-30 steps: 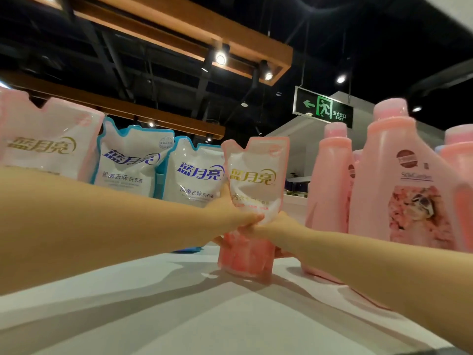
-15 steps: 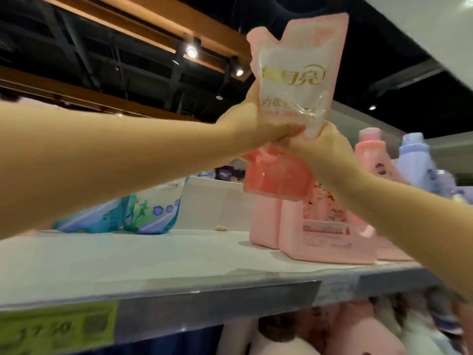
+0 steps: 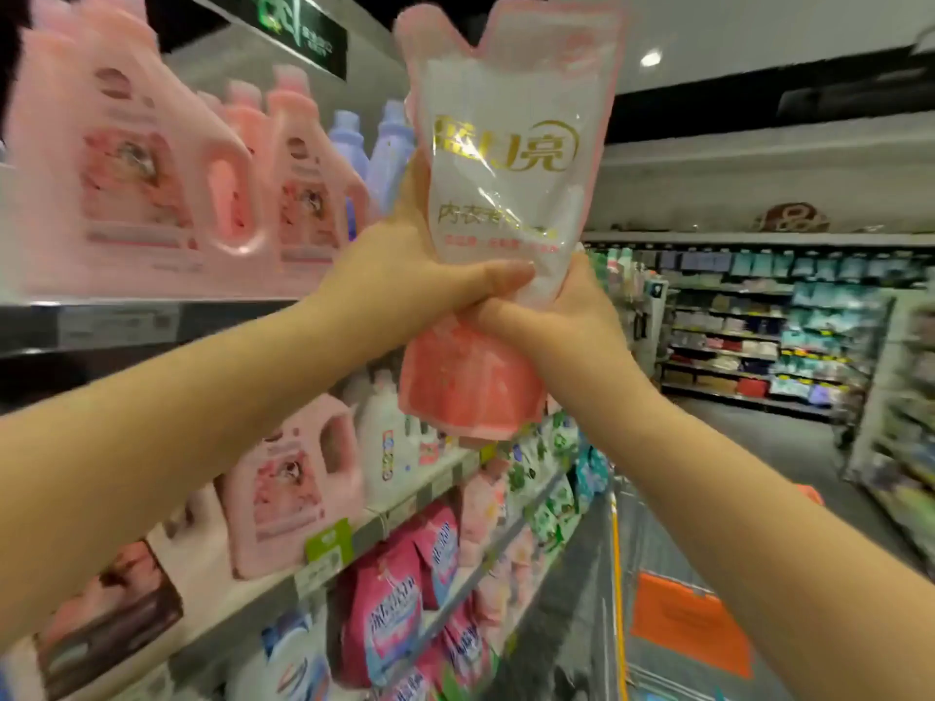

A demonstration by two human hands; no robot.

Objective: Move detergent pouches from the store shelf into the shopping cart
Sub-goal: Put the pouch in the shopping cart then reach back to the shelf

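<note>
- Pink-edged and white-faced, made of glossy film, the detergent pouch (image 3: 511,194) is held upright in the air at arm's length, clear of the shelving, with its pink lower half hanging below the hands.
- Its waist is gripped from the left by the left hand (image 3: 405,275), the thumb laid across the front.
- Its right side is clasped by the right hand (image 3: 571,316), fingers wrapped behind; the two hands are pressed together.
- Low on the right the shopping cart (image 3: 620,559) is seen, a wire basket with an orange panel (image 3: 688,629); the pouch is held well above it.
- On the left, pink bottles (image 3: 126,179) are lined along the top shelf (image 3: 126,321), with lavender bottles (image 3: 349,149) just beside them.
- Magenta pouches (image 3: 389,614) are stacked on a lower shelf.
- Down the aisle, stocked far shelving (image 3: 759,326) is seen, blurred.
</note>
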